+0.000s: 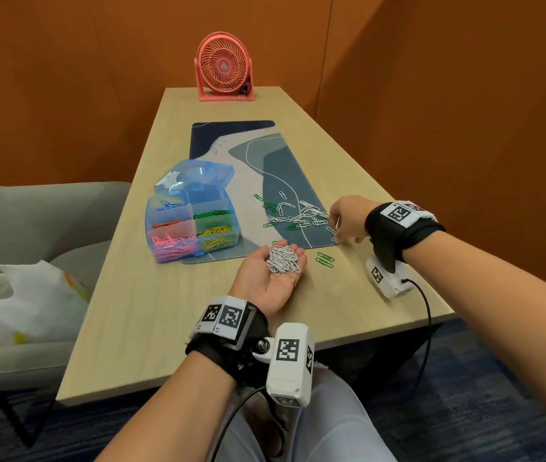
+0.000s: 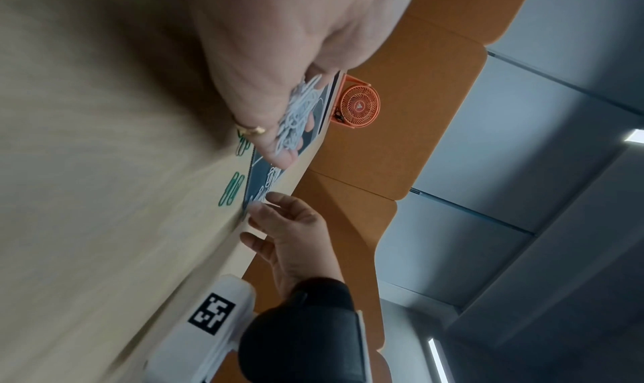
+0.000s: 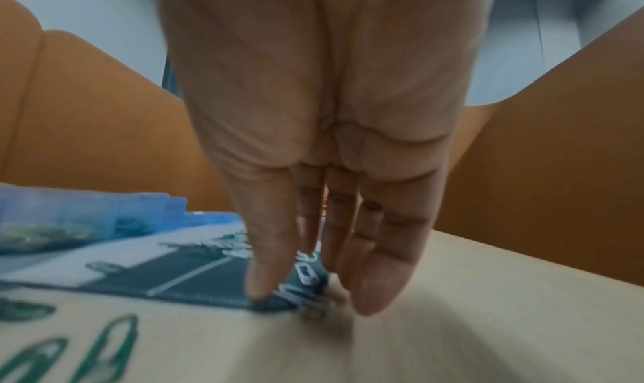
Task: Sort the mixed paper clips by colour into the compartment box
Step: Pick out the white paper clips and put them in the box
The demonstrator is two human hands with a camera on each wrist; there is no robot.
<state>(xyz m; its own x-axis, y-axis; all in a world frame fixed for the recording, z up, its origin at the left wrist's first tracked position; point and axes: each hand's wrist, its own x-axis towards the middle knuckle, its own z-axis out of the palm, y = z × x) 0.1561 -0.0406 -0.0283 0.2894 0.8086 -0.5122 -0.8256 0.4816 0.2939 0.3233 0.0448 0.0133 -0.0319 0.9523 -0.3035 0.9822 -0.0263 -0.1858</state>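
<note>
- Currently: white-clip collection step; left hand [image 1: 273, 273] lies palm up on the table [image 1: 151, 311], fingers relaxed and flat, carrying a heap of white clips [image 1: 282, 259] on the palm; nothing pinched.
- Right hand [image 1: 348, 219] reaches down at the mat [image 1: 248, 151] corner, at 3 o'clock from the left palm; fingertips [image 3: 371, 303] touch the surface beside a few white clips at the mat edge [image 3: 306, 284]; the wrist view is blurred, so I cannot tell whether a clip is already pinched.
- Remaining loose pile [image 1: 298, 215], white and green mixed, sits on the mat at 12 o'clock from the left palm; two green clips [image 1: 325, 260] lie on bare table at 3 o'clock, just beside the palm.
- Compartment box [image 1: 184, 225], lid open, stands at 9 to 10 o'clock from the pile; blue, orange, pink, green and yellow cells visibly filled; no cell of white seen from here.
- Judgement: late stage; only white and green left to sort.
- Next move calls for: a fine pinch on a thin clip lying flat at the mat's raised edge; then transfer to the left palm without tipping the heap; risk is tangled clips dragging green ones along.
</note>
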